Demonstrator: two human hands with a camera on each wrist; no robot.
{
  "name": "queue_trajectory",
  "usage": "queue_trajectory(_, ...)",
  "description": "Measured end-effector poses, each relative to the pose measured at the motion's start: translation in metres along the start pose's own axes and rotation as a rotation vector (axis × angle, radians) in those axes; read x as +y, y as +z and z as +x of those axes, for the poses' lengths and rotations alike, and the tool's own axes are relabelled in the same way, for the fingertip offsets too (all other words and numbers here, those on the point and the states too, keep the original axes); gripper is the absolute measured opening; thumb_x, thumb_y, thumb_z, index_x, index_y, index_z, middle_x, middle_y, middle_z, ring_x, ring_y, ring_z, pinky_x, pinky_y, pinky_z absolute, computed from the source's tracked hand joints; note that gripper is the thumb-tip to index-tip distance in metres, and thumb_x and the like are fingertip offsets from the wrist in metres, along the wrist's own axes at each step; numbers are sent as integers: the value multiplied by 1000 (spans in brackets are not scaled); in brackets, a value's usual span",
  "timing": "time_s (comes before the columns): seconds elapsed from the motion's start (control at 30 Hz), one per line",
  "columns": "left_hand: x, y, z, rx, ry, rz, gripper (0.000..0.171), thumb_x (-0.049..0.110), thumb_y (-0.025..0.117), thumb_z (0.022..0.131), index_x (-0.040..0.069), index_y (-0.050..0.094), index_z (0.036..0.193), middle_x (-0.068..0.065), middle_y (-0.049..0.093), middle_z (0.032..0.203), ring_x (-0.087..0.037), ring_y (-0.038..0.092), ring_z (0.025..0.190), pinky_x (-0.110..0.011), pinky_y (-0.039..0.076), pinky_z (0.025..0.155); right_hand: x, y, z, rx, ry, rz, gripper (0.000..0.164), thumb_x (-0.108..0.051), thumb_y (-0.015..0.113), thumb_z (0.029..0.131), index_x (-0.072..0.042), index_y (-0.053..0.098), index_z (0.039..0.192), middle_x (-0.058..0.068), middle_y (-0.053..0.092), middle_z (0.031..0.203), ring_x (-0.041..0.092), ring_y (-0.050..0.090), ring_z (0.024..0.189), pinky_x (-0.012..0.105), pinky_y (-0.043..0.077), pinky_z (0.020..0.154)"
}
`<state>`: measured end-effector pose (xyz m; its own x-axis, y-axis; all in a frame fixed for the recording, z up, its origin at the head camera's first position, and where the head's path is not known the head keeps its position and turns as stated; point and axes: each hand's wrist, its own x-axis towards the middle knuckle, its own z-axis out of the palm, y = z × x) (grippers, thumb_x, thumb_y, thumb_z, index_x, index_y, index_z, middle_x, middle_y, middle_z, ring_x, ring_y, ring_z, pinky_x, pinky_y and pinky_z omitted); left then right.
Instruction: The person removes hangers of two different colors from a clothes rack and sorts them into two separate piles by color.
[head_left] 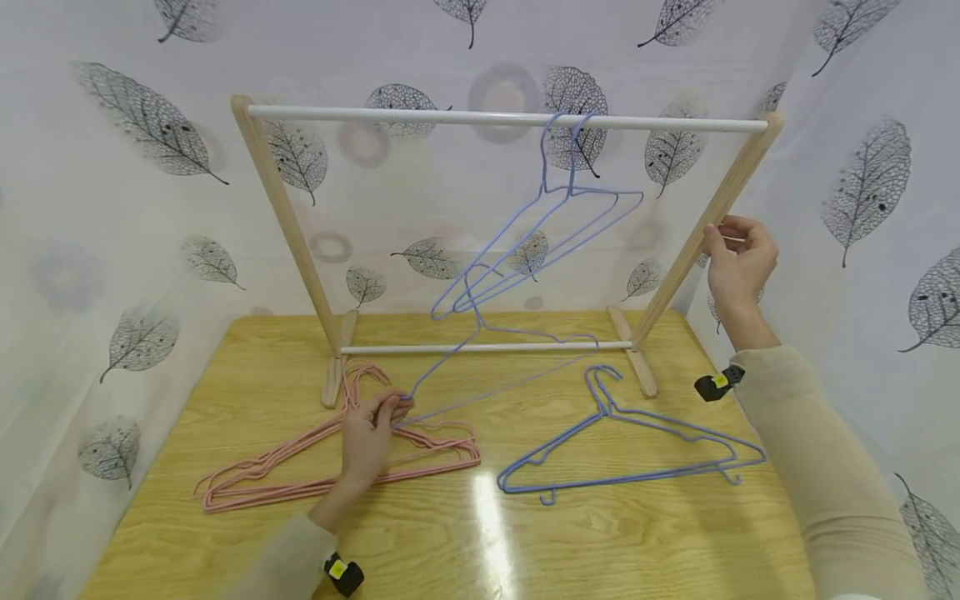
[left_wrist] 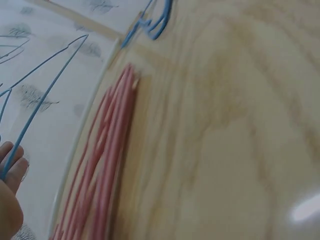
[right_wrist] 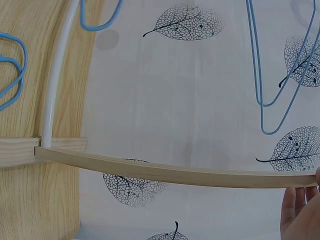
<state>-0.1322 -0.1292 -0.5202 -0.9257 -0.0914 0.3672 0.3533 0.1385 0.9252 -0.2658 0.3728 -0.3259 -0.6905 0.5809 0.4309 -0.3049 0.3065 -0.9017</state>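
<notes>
My left hand (head_left: 367,442) pinches one lower corner of a blue hanger (head_left: 446,362), which is tilted above the table with its hook upward. In the left wrist view, the fingers (left_wrist: 16,172) hold this blue wire. My right hand (head_left: 738,258) grips the right wooden post (head_left: 681,273) of a clothes rack, thumb in front and fingers behind. Two blue hangers (head_left: 572,158) hang by their hooks from the rack's white top bar (head_left: 450,117). The held hanger's hook is below that bar, overlapping the hung hangers in the head view.
Several pink hangers (head_left: 292,493) lie stacked on the wooden table (head_left: 420,550) at the left, partly behind my left hand. More blue hangers (head_left: 600,482) lie at the right. The rack's lower white bar (head_left: 525,347) and wooden feet (head_left: 639,367) stand at the table's back edge.
</notes>
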Motion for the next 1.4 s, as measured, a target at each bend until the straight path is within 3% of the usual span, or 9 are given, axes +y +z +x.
queue_trajectory(0.1, -4, 13, -8, -44, -53, -22, 21, 0, 57, 107, -13, 73, 109, -31, 77, 100, -37, 81, 92, -25, 68, 80, 1, 1, 0, 1, -7, -2, 13, -10, 75, 97, -17, 70, 108, -12, 61, 95, 2, 62, 82, 6, 58, 70)
queue_trajectory(0.47, 0, 69, -36, -197, -302, -182, 22, 0, 54, 108, -15, 69, 113, -36, 75, 105, -50, 77, 97, -35, 70, 81, 3, 0, 0, 6, -6, -5, 12, -13, 76, 97, -19, 71, 106, -12, 62, 96, 4, 61, 82, 7, 59, 70)
queue_trajectory(0.8, 11, 122, -57, -300, -349, -176, 24, 4, 55, 109, -14, 71, 111, -33, 77, 101, -45, 79, 95, -31, 70, 83, 0, 0, -2, 11, 4, -26, 12, -14, 76, 98, -21, 70, 106, -13, 62, 96, 2, 61, 83, 7, 57, 70)
queue_trajectory(0.93, 14, 140, -64, -303, -415, -229, 24, 4, 56, 108, -14, 71, 109, -31, 77, 99, -43, 80, 93, -33, 70, 82, -1, 0, -2, 10, 8, -20, 12, -14, 76, 97, -22, 70, 105, -13, 62, 96, 2, 62, 83, 6, 58, 70)
queue_trajectory(1.13, 15, 156, -72, -296, -491, -285, 22, 1, 58, 106, -16, 71, 108, -32, 77, 98, -45, 80, 92, -34, 71, 81, -1, 1, -2, 2, 20, 0, 13, -12, 76, 97, -21, 70, 105, -12, 63, 96, 3, 62, 84, 7, 58, 71)
queue_trajectory(1.4, 10, 159, -69, -354, -476, -228, 22, 1, 61, 105, -17, 71, 112, -31, 78, 100, -42, 81, 92, -28, 70, 79, 2, 0, 1, 8, 15, 55, 14, -8, 76, 96, -20, 71, 102, -10, 63, 94, 4, 62, 82, 7, 60, 71)
